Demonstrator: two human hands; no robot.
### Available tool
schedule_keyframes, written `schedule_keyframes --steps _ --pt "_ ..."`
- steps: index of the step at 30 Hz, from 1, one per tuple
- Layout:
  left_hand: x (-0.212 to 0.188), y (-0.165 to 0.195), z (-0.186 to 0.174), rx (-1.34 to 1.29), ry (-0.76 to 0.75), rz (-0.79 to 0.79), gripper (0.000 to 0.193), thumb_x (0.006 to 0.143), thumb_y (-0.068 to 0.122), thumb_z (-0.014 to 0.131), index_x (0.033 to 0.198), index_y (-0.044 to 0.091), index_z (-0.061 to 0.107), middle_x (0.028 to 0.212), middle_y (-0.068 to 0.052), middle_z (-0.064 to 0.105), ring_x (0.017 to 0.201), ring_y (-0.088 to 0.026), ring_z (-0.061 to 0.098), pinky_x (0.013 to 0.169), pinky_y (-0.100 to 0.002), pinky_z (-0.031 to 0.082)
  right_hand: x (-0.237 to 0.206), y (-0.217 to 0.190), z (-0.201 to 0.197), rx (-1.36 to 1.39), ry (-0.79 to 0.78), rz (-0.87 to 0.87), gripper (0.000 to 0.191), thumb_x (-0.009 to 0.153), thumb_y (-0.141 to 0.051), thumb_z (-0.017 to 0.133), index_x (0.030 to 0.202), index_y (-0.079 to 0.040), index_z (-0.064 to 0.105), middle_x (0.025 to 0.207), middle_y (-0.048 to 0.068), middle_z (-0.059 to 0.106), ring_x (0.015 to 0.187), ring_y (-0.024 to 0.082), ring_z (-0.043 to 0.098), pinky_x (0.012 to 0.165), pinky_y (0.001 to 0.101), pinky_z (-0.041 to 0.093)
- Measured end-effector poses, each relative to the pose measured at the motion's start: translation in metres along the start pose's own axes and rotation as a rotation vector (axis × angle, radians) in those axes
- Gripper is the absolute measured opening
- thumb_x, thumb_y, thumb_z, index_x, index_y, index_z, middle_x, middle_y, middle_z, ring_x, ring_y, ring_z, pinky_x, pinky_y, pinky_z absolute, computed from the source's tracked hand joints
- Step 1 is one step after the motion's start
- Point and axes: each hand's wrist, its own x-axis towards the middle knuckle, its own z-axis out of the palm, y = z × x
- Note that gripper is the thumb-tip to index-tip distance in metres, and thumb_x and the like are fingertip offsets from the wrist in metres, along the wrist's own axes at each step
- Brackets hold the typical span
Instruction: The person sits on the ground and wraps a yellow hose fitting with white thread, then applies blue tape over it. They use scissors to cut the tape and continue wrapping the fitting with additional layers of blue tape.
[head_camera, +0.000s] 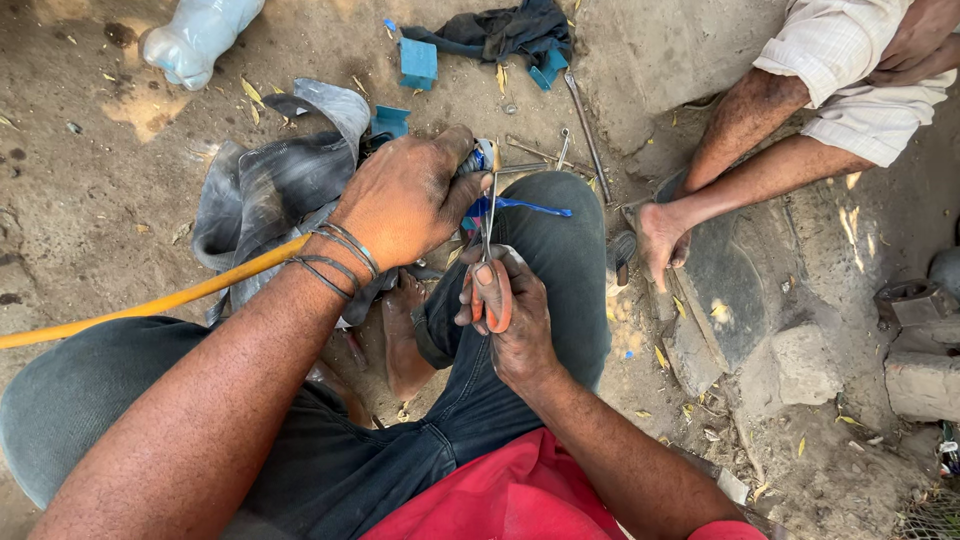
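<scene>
My left hand (405, 200), with thin bangles on the wrist, is closed around a small object with blue and white parts (484, 157) held over my raised knee. My right hand (505, 315) grips orange-handled scissors (490, 235) whose blades point up toward that object. A blue strip (525, 207) trails from it across my dark jeans. A yellow hose (150, 303) runs from the left edge toward my left wrist. What lies inside my left fist is hidden.
Black rubber tube (270, 180) lies on the dirt behind my left hand. Blue blocks (418, 62), a dark cloth (505, 30), metal rods (585, 120) and a plastic bottle (195, 35) lie further off. Another person's legs and bare foot (660, 235) rest at right on stone.
</scene>
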Motion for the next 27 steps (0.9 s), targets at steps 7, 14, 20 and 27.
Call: schedule_keyframes --steps 7,14,20,27 --pt "-0.001 -0.001 0.002 0.001 -0.007 0.004 0.033 0.097 0.033 0.068 0.096 0.001 0.061 0.077 -0.024 0.067 0.08 -0.047 0.066 0.069 -0.055 0.05 -0.003 0.002 0.0 -0.062 0.037 0.0 0.042 0.095 -0.039 0.075 0.115 -0.004 0.066 0.076 0.001 0.06 0.06 0.006 0.061 0.051 0.02 0.052" --pt "-0.002 0.002 0.001 -0.021 0.001 0.059 0.033 0.097 0.034 0.069 0.097 0.002 0.062 0.078 -0.023 0.067 0.079 -0.047 0.065 0.067 -0.055 0.049 -0.005 -0.001 -0.005 -0.13 -0.033 -0.009 0.049 0.096 -0.046 0.069 0.119 -0.003 0.062 0.081 0.004 0.061 0.065 0.009 0.065 0.051 0.0218 0.051" --pt "-0.004 0.004 0.0 -0.036 -0.012 0.054 0.033 0.097 0.034 0.069 0.096 0.002 0.062 0.077 -0.022 0.067 0.077 -0.046 0.066 0.066 -0.055 0.049 0.004 0.0 -0.008 -0.047 -0.123 0.005 0.063 0.098 -0.06 0.059 0.128 -0.005 0.05 0.099 0.007 0.062 0.087 0.015 0.069 0.062 0.0274 0.052" --pt "-0.002 0.006 -0.011 -0.039 -0.023 -0.003 0.032 0.098 0.036 0.068 0.099 0.004 0.063 0.067 -0.021 0.064 0.072 -0.045 0.066 0.063 -0.053 0.049 -0.003 0.004 -0.007 -0.077 -0.207 0.058 0.062 0.098 -0.058 0.058 0.132 -0.006 0.049 0.104 0.007 0.062 0.096 0.017 0.068 0.068 0.0305 0.058"
